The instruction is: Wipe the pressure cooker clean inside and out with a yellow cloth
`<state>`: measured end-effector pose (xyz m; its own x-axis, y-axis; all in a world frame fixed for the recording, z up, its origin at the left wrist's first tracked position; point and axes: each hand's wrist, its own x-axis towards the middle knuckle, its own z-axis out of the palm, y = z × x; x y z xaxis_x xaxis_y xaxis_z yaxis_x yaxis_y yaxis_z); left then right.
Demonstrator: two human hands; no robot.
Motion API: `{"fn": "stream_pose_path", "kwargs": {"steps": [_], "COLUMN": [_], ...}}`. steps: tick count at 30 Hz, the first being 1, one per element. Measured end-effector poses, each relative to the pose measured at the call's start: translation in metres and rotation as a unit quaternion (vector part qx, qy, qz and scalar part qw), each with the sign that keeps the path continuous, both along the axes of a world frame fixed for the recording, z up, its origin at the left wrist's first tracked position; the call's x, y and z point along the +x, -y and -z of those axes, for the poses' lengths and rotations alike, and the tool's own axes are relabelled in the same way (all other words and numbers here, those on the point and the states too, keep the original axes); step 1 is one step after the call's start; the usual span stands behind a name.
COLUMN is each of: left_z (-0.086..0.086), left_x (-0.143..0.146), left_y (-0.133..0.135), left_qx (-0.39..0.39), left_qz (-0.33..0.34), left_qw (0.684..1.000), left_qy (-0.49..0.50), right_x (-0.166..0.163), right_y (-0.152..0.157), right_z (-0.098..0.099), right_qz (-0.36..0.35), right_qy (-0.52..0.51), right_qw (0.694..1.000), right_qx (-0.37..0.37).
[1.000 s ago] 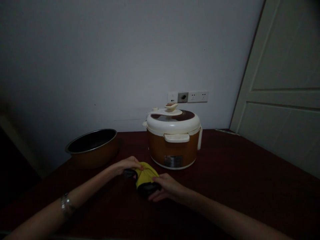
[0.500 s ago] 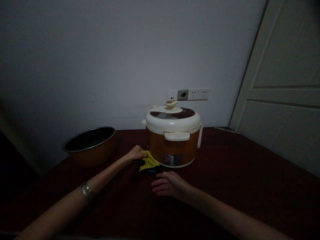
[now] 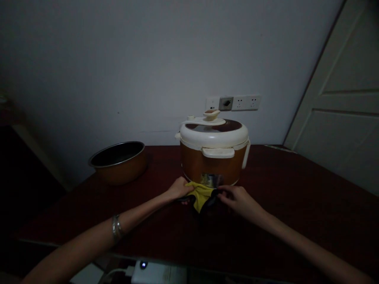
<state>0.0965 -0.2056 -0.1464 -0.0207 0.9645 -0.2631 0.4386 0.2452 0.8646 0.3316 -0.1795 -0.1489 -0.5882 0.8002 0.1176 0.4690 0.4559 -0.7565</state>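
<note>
A yellow cloth with a dark edge [image 3: 201,194] is stretched between my two hands, low in front of the cooker. My left hand [image 3: 180,189] is closed on its left side, and a silver bracelet circles that wrist. At the cloth's right corner, the fingers of my right hand [image 3: 235,197] pinch the dark edge. Just behind stands a brown and cream electric cooker [image 3: 213,157], its lid on and a cream side handle facing me. The cloth covers a bit of the cooker's lower front, beside its label.
A round brown pot with a dark inside [image 3: 121,169] stands on the dark red table [image 3: 166,236] at left. Wall sockets [image 3: 241,103] are behind the cooker, and a pale door [image 3: 340,118] is at right. A white device with a cable [image 3: 160,272] lies below the table's front edge.
My right hand has closed from open fingers onto the cloth's right corner. The cloth has moved right, spreading across the cooker's lower front. The camera view has shifted.
</note>
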Motion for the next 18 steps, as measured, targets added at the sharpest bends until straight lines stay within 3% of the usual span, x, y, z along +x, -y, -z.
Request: {"fn": "stream_pose_path", "kwargs": {"steps": [3,8,12,15,18], "left_z": [0.004,0.008,0.007,0.001,-0.016], "left_x": [0.019,0.054,0.082,0.097,0.104], "left_y": [0.005,0.001,-0.003,-0.003,0.001], "left_qx": [0.030,0.043,0.013,-0.008,0.049], "left_qz": [0.014,0.004,0.007,0.062,0.150], "left_qw": [0.999,0.999,0.999,0.997,0.985], "left_qy": [0.015,-0.008,0.035,0.048,-0.065], "right_x": [-0.004,-0.002,0.014,0.029,0.043], "right_y": [0.008,0.016,0.008,-0.004,-0.018], "right_z": [-0.004,-0.005,-0.003,0.001,0.004], "right_qz": [-0.026,0.020,0.068,0.102,0.145], "right_qy": [0.053,0.230,0.317,0.326,0.324], "right_qw": [0.990,0.955,0.923,0.917,0.913], "right_qx": [0.128,0.186,0.206,0.207,0.203]}}
